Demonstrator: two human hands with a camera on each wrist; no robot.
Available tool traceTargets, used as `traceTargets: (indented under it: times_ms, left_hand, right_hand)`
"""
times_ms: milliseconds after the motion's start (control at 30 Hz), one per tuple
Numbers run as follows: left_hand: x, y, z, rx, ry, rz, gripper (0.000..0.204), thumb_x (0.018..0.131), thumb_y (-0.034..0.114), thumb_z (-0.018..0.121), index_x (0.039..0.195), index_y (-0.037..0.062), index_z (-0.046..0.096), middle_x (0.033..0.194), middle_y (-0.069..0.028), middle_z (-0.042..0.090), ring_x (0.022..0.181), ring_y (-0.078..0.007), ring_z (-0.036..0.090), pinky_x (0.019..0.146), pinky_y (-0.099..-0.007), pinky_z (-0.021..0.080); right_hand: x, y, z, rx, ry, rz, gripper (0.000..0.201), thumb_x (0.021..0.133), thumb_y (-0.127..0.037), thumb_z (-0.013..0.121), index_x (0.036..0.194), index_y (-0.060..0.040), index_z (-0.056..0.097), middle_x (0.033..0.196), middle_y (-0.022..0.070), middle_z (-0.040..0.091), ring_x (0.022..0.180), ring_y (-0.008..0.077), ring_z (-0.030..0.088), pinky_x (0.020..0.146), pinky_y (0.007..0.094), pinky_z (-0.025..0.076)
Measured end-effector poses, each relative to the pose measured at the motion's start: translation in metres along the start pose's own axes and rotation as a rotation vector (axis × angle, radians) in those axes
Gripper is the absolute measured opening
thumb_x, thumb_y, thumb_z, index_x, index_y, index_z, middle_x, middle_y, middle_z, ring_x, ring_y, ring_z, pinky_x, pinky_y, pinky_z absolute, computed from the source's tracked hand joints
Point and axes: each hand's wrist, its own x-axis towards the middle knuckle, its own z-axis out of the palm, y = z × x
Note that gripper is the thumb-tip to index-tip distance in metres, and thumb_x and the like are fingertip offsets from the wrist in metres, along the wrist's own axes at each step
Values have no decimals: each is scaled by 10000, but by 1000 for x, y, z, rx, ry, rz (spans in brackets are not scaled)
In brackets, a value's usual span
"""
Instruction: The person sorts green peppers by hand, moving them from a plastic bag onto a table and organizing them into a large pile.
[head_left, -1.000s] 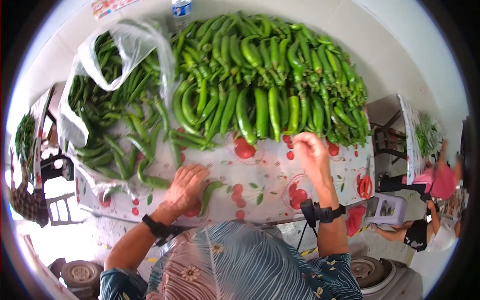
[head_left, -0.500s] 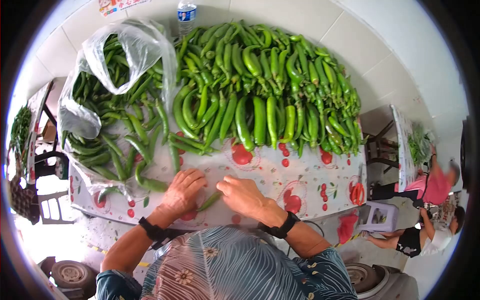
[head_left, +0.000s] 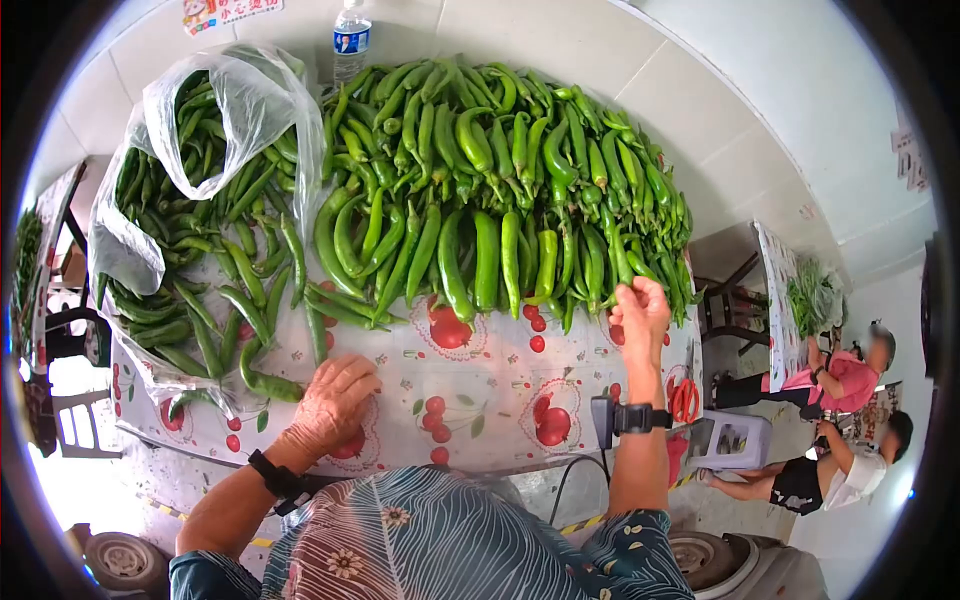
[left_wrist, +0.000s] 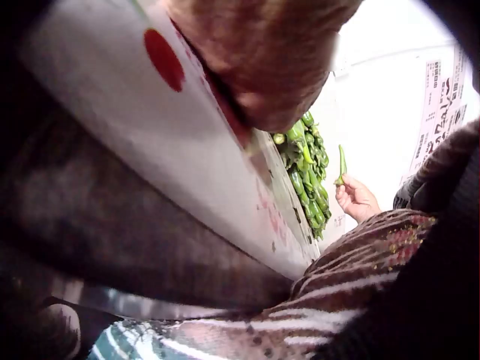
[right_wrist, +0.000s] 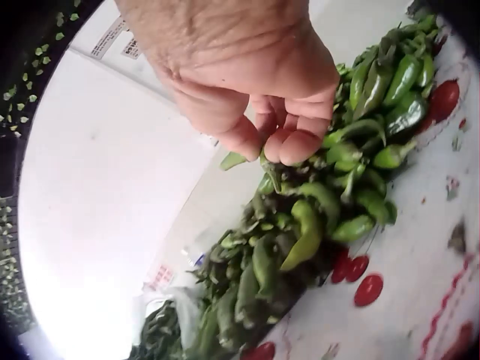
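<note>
My right hand (head_left: 640,315) pinches a green chili pepper (left_wrist: 343,161) at its stem end, over the right part of the pepper pile (head_left: 485,250). In the left wrist view that pepper stands up from the fingertips; in the right wrist view, thumb and fingers (right_wrist: 296,146) meet around the stem. Resting on the cloth near the table's front edge is my left hand (head_left: 335,405), fingers loosely bent, with no pepper showing in it. Just beyond it lies a curved pepper (head_left: 268,385), among loose ones spilling from a clear plastic bag (head_left: 130,250).
Red scissors (head_left: 685,400) lie at the right end of the cherry-printed tablecloth (head_left: 490,410). A water bottle (head_left: 351,45) stands behind the pile by the tiled wall. To the right, two people sit near another table (head_left: 775,300) with greens on it.
The right hand came from the pile to the pepper beside the left hand, then carried that pepper back right to the pile. The left hand has stayed in place on the cloth.
</note>
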Motion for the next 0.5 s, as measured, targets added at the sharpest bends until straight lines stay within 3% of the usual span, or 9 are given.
traceTargets:
  times_ms: [200, 300, 500]
  left_hand:
    - [-2, -1, 0, -29, -5, 1, 369, 678, 6, 652, 1036, 77, 597, 1148, -103, 570, 1130, -324, 526, 953, -460, 407]
    - [-2, -1, 0, -24, -9, 3, 398, 668, 2, 653, 1053, 79, 590, 1155, -102, 568, 1143, -324, 521, 959, -460, 406]
    - [-3, -1, -1, -21, -20, 3, 403, 659, 1, 661, 1048, 77, 589, 1165, -107, 562, 1154, -324, 518, 960, -460, 409]
  right_hand:
    - [39, 24, 3, -221, 80, -37, 190, 863, -60, 664, 1025, 2, 587, 850, 45, 603, 592, 71, 532, 479, 233, 490]
    - [41, 32, 1, -80, 0, -24, 163, 876, -77, 656, 1016, -11, 604, 834, 34, 600, 593, 66, 526, 481, 221, 463]
    - [23, 29, 0, -66, 39, -103, 141, 897, -122, 638, 1016, -50, 621, 828, 8, 608, 628, 62, 537, 494, 202, 413]
